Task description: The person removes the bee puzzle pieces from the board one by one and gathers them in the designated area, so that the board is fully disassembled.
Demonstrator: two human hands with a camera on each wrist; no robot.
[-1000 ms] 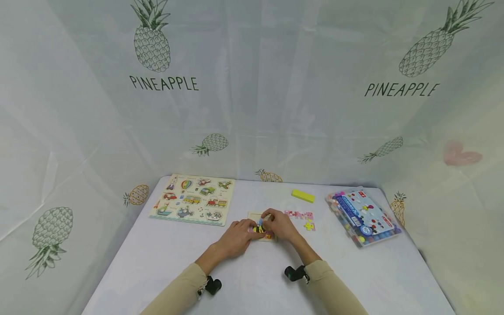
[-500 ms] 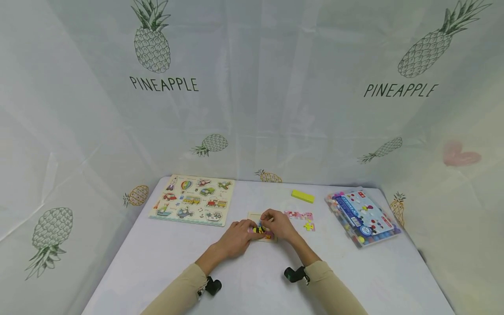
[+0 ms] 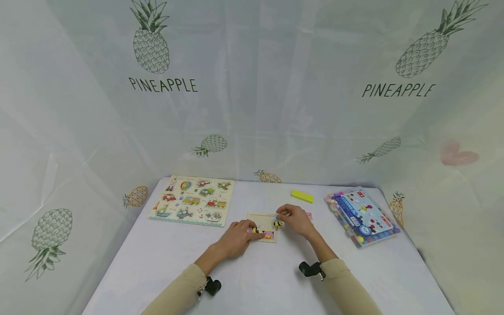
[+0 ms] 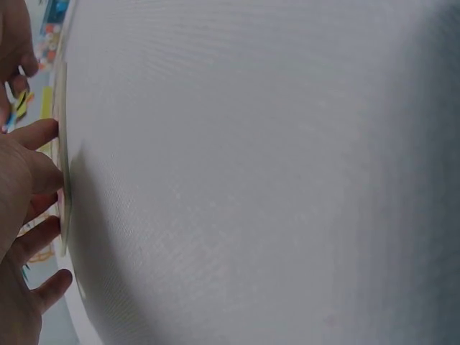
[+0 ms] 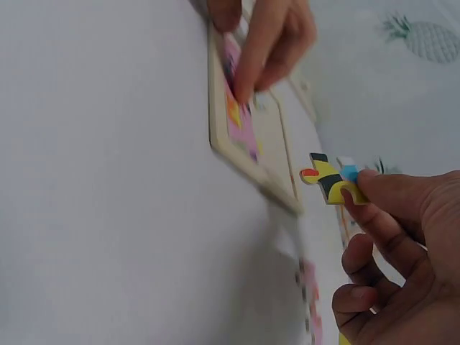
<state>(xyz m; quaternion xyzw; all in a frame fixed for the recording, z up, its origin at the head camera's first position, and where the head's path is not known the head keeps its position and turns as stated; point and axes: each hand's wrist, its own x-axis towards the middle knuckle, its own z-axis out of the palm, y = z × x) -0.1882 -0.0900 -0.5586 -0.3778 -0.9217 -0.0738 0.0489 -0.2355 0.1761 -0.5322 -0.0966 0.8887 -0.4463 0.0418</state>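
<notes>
A small wooden puzzle tray (image 3: 263,214) lies mid-table, with pink and yellow pieces (image 3: 269,235) along its near side. My left hand (image 3: 233,239) rests on the tray's near left part. Its fingers touch the laid pieces in the right wrist view, where one fingertip (image 5: 245,90) presses down. Between thumb and index finger, my right hand (image 3: 296,220) pinches a yellow and black puzzle piece (image 5: 330,178) with blue and red bits. That piece is held in the air by the tray's right side. Loose pink pieces (image 3: 309,215) are mostly hidden behind the right hand.
At the back left lies a flat vehicle picture board (image 3: 193,200). A yellow block (image 3: 302,196) sits beyond the right hand. To the right is a clear plastic case (image 3: 362,216) of colored beads. A white pineapple-print curtain (image 3: 252,109) encloses the table.
My right hand has lifted off the tray and moved right, carrying the yellow and black puzzle piece. More of the tray shows now. The left hand has stayed in place.
</notes>
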